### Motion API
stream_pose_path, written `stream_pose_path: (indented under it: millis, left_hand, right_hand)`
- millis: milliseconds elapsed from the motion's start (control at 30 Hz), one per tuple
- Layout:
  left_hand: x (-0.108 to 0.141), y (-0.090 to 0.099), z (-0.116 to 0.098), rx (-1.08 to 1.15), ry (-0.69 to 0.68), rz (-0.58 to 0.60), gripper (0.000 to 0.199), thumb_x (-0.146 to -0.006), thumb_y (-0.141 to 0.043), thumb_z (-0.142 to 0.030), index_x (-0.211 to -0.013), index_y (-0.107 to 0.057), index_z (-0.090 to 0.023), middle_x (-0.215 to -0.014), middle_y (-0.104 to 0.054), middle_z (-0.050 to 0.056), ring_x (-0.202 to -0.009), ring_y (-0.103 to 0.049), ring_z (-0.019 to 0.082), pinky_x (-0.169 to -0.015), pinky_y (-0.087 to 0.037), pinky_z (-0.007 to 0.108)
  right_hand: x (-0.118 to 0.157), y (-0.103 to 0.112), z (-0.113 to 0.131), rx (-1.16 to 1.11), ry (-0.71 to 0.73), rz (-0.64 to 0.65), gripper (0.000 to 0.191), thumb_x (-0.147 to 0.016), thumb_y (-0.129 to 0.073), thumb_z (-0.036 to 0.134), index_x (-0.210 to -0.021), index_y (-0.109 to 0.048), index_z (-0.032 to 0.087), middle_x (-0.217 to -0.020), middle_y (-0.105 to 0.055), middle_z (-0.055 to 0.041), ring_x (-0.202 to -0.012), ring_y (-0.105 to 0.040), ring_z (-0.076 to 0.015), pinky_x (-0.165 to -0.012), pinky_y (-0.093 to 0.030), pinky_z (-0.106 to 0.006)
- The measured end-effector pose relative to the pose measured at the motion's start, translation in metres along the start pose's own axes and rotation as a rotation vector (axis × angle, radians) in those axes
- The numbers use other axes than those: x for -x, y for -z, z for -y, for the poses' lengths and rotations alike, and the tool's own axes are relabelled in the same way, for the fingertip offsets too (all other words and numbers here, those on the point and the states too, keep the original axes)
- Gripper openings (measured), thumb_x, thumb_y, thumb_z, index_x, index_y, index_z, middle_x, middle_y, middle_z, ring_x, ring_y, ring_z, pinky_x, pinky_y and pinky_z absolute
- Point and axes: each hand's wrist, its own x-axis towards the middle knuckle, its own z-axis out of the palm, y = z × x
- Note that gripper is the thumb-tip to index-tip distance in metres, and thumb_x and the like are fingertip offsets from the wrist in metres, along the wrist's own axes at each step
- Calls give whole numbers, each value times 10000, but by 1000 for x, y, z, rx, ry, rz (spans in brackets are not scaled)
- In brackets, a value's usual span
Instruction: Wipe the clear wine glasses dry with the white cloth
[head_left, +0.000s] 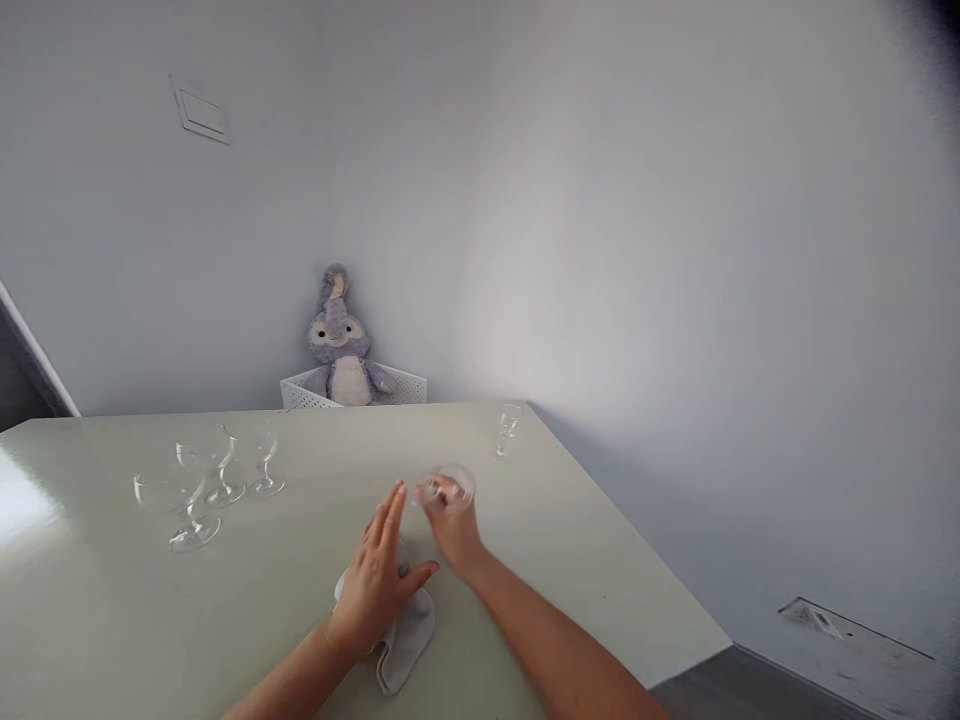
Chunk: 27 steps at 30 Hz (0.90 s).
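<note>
My right hand is closed around a clear glass, whose round foot or rim shows above my fingers; which end it is I cannot tell. To its left, my left hand is open, fingers stretched forward and thumb apart. A crumpled light grey cloth lies on the table under and beside my left hand. One small stemmed glass stands upright near the far right corner. At the left, several larger stemmed glasses stand in a group, among them a front one and a rear one.
The pale table has its right edge running diagonally toward me. Behind its far edge, a grey plush toy sits in a white perforated basket against the walls. A switch plate is on the left wall.
</note>
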Motion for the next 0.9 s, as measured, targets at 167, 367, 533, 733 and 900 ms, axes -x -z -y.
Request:
stream_pose_path:
  millis: [167,367,533,733,900]
  left_hand:
    - [0,-8,22,-119,6,409,562,-728,-563,-381,-1264,-411,-305,-1350,-399,14,-1266,-307,224,-1067,-191,421]
    - [0,-8,28,-70,-2,373,498,-764,-507,-432,-1244,-441,-316,-1332,-421,-2,-1248,-337,205,-1064,-220,393]
    - [0,-8,29,-38,24,343,456,-750,-535,-412,-1193,-497,-311,-1349,-394,9,-1250,-328,229,-1037,-271,400]
    - [1,4,18,75,38,258,432,-756,-525,-455,-1154,-535,-285,-1328,-412,51,-1241,-327,256,-1006,-292,426]
    - [-9,16,17,257,165,-133,284,-824,-437,-372,-1050,-573,-265,-1191,-506,64,-1111,-445,212,-935,-360,394]
  right_hand:
    - [-58,48,-34,391,-182,-188,291,-788,-455,360,-917,-622,159,-739,-632,-45,-731,-567,-183,-645,-385,-252]
    - [-86,67,-64,497,-311,-230,266,-768,-452,301,-904,-626,152,-795,-648,-67,-718,-580,-172,-597,-369,-232]
    - [-97,63,-67,516,-350,-243,254,-754,-461,314,-874,-628,165,-774,-653,-61,-735,-586,-174,-603,-374,-226]
    - [-85,66,-72,448,-335,-259,292,-678,-517,310,-900,-596,138,-827,-641,-92,-763,-583,-203,-642,-395,-260]
    - [-53,70,-73,337,-311,-293,363,-669,-504,363,-936,-531,119,-865,-612,-121,-723,-574,-211,-613,-419,-287]
